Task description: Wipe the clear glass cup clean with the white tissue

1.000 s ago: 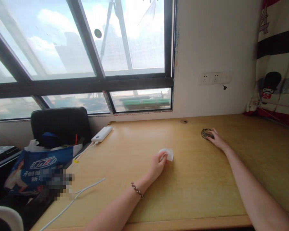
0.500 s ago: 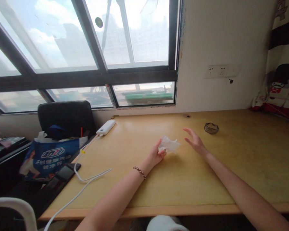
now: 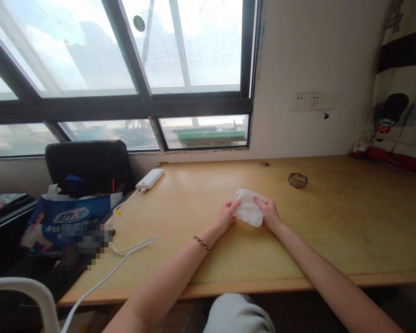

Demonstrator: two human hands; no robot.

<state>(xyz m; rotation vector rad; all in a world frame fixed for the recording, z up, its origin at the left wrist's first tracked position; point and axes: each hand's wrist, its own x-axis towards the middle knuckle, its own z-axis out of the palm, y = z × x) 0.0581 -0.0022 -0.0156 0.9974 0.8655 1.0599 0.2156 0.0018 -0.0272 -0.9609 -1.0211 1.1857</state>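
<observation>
**A:** Two hands on one thing, then?

**B:** Yes. My left hand (image 3: 225, 216) pinches the left edge of the thin, crumpled white wipe (image 3: 247, 212), and my right hand (image 3: 268, 213) grips its right edge, so the sheet is spread between them. It sits just above the pale yellow wooden desk (image 3: 298, 240), near the middle, low enough that I can't tell whether its underside touches the wood.

**A:** Why one hand on each side?

**B:** I'd judge it keeps so limp a sheet open and flat; held in one hand it would bunch up.

**A:** What lies around the wipe?

**B:** Beyond it and to the right, well apart, stands a small dark glass ashtray (image 3: 297, 180). Beyond and to the left, by the window, lies a white oblong power bank (image 3: 150, 179); its white cable (image 3: 125, 266) trails off the desk's left end, probably to stay out of the working space. Further left of the wipe, past the desk's edge, a black padded chair (image 3: 88, 164) carries a blue printed plastic bag (image 3: 65, 219).

**A:** Any writing you can read?

**B:** The bag has a white logo and a row of Chinese characters, too small for me to read; part of it is blurred. Up behind the wipe, the white wall sockets (image 3: 312, 101) show no legible marking.
</observation>
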